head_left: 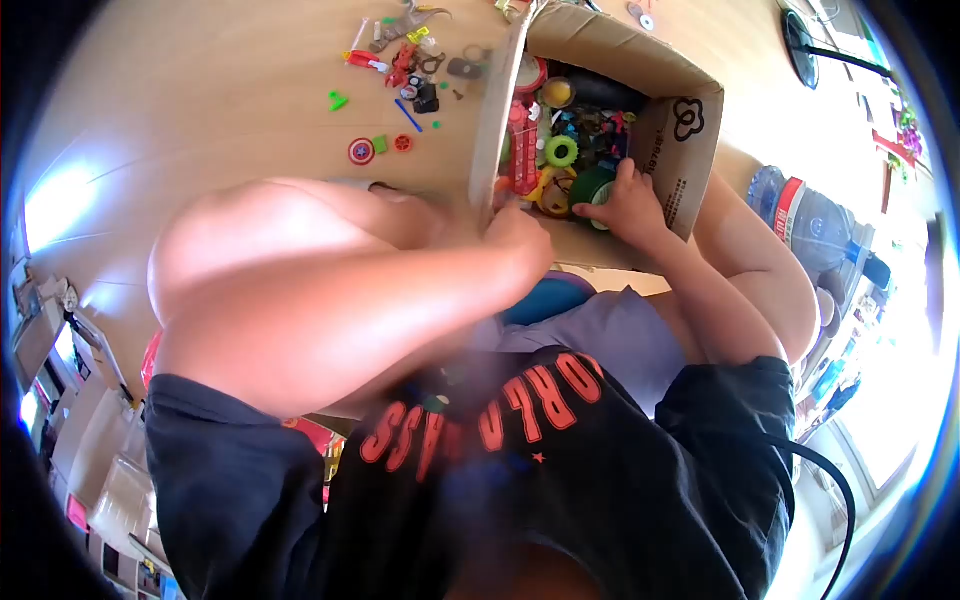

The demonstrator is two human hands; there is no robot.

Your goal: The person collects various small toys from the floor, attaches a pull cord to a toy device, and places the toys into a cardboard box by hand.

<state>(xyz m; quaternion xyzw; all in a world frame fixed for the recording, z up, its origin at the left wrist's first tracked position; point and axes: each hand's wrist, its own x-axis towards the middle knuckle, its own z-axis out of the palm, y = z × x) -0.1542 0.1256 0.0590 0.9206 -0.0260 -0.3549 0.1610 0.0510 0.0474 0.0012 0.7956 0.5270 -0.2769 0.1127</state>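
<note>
An open cardboard box full of small toys stands between my legs. My right hand reaches inside over its near right part, with thumb and fingers closed round a green round thing. My left hand is at the near left corner of the box; it is blurred and its fingers are mostly hidden. Beside the green thing lie a yellow toy piece and a lime-green ring. A pink-red plastic toy lies along the left wall.
Small toys lie scattered on the wooden floor at upper left, among them a red round shield piece, a blue stick and a grey dinosaur figure. A large clear water bottle is at the right, past my leg.
</note>
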